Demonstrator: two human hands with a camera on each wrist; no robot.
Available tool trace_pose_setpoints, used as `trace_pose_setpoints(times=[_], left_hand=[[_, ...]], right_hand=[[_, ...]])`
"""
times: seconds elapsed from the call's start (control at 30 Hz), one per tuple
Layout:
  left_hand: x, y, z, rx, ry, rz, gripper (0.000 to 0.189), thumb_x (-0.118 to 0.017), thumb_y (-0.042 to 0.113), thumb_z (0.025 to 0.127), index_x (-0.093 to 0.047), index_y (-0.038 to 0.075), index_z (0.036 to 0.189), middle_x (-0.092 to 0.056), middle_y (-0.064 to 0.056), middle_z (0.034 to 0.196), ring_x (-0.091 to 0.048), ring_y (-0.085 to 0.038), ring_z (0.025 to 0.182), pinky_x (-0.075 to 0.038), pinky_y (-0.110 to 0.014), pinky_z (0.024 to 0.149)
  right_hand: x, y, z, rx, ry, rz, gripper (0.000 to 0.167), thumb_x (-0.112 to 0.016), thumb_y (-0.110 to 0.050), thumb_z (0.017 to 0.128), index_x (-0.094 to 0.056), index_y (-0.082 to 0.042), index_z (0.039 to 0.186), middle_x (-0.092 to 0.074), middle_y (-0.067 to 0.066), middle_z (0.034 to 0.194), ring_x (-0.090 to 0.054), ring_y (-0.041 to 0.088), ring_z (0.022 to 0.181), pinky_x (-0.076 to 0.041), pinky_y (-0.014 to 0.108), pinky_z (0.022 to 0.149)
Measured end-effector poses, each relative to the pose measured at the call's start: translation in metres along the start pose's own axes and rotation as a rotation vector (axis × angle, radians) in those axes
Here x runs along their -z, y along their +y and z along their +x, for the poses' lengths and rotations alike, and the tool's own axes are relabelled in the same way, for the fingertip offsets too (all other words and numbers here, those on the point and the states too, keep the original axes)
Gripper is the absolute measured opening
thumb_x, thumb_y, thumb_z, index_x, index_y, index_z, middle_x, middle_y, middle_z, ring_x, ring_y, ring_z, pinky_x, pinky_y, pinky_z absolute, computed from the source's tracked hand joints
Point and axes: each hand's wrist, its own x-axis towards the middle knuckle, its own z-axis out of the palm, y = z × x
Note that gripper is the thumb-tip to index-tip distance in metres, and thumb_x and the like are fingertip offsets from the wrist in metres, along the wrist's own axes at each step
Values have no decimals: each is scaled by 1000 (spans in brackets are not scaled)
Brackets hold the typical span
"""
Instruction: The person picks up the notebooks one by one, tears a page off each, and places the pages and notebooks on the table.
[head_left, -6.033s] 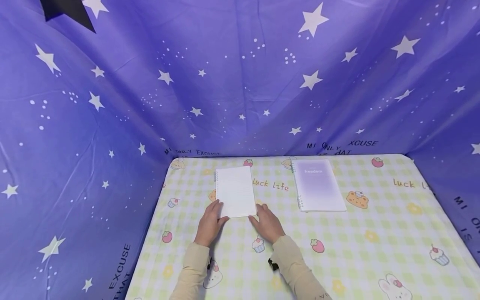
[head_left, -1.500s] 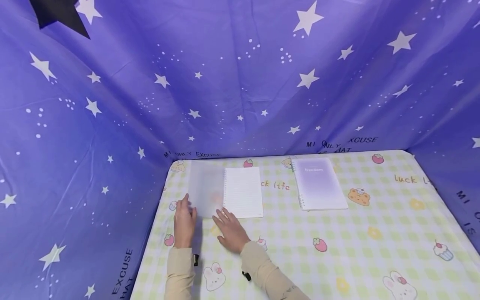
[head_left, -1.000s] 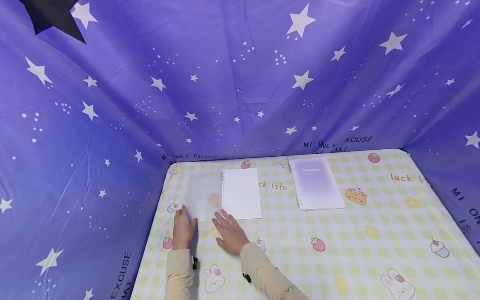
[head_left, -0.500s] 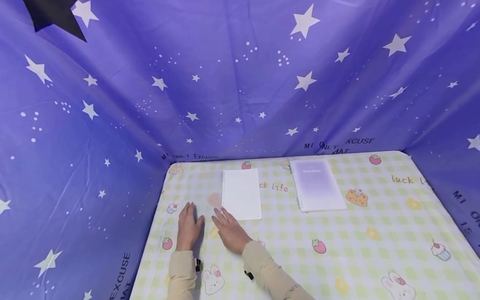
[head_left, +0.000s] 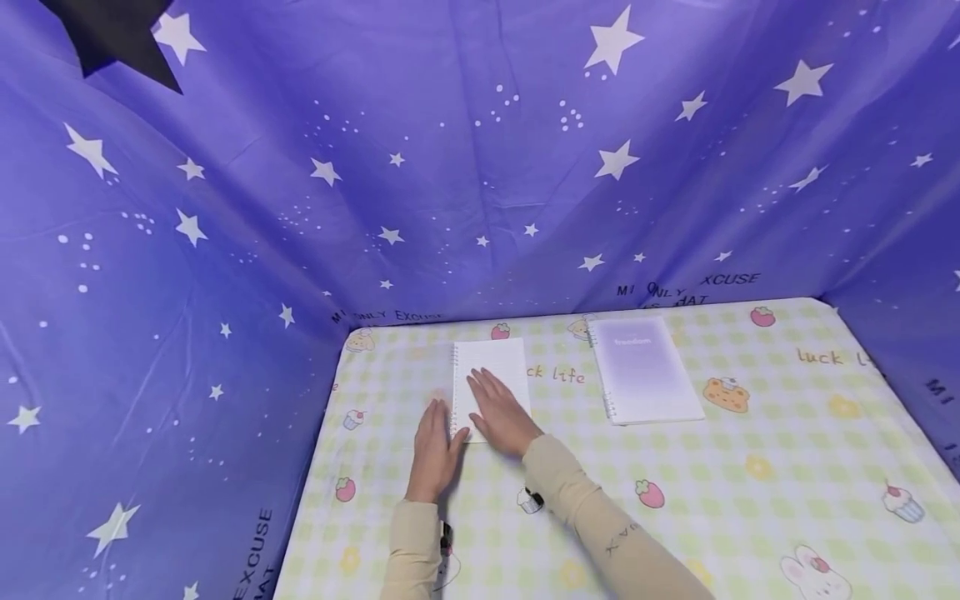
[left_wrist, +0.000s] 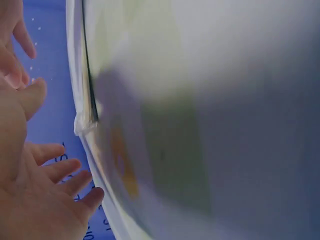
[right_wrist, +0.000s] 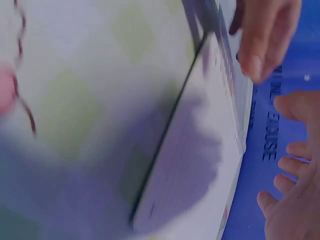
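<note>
A spiral-bound notebook lies on the table with a white lined page facing up. Its translucent cover is folded out flat to the left, faint against the cloth. My left hand is beside the lower end of the spiral, fingers extended, thumb at the page's lower left corner. Over the page, my right hand stretches its fingers toward the upper left and hides part of the paper. In the right wrist view a shadow falls across the page, beneath the right hand.
A second spiral notebook, purple fading to white and lettered "freedom", lies to the right. The tabletop cloth is green and white checked with cartoon prints. Purple star-patterned curtains stand around the table.
Since six seconds ago the translucent cover has been laid out to the left. In the last half second my left hand has moved right to the spiral, and my right hand up over the page.
</note>
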Motion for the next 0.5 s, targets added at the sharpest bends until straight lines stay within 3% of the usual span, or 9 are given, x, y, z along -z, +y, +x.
trace_pose_setpoints(times=[0.17,0.5], left_hand=[[-11,2,-1,-4,-51,65,70,-62,32,97,-37,-11,146,-34,-32,152,-30,-45,144,-26,-58,118],[-6,8,-6,50,-111,52,65,-71,19,91,-42,-6,143,-34,-27,155,-30,-40,146,-24,-58,119]], right_hand=[[0,22,7,-80,58,48,66,-65,-19,95,-35,9,147,-38,26,152,-31,39,145,-25,50,121],[-3,56,14,-204,65,73,67,-66,-21,95,-37,10,146,-41,26,150,-35,39,143,-27,49,121]])
